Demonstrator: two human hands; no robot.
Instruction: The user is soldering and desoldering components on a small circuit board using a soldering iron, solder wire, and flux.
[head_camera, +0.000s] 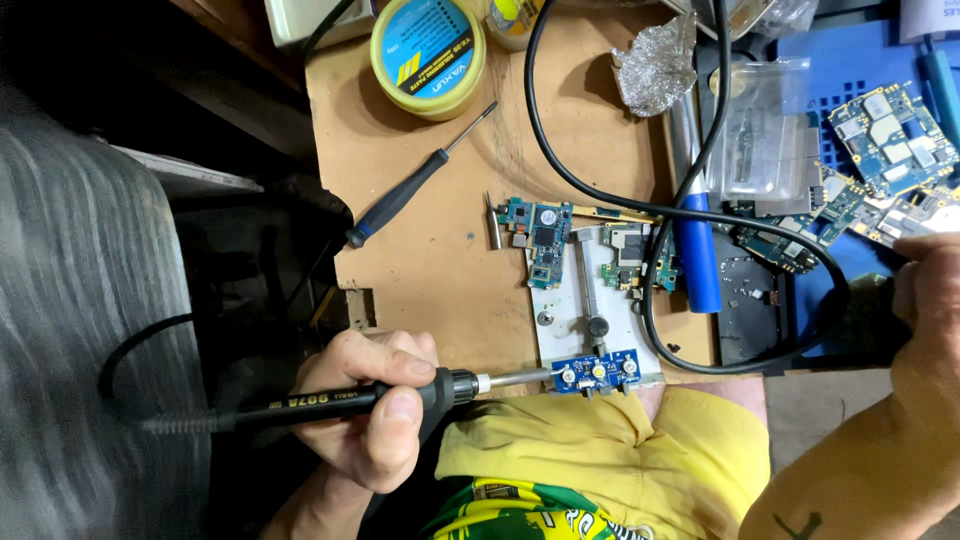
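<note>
Soldering iron (330, 402), grasped in left-hand fingers (400, 405), touches the small blue board (597, 371) (black cable (600, 200) loops nearby); right hand (925, 300) state unclear.

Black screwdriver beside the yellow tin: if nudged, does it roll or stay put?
The black screwdriver would probably roll: its handle looks round and it lies loose on the flat wooden board. The thin shaft likely stays stiff. It lies near the board's left edge, so a sideways push could send it off.
</note>
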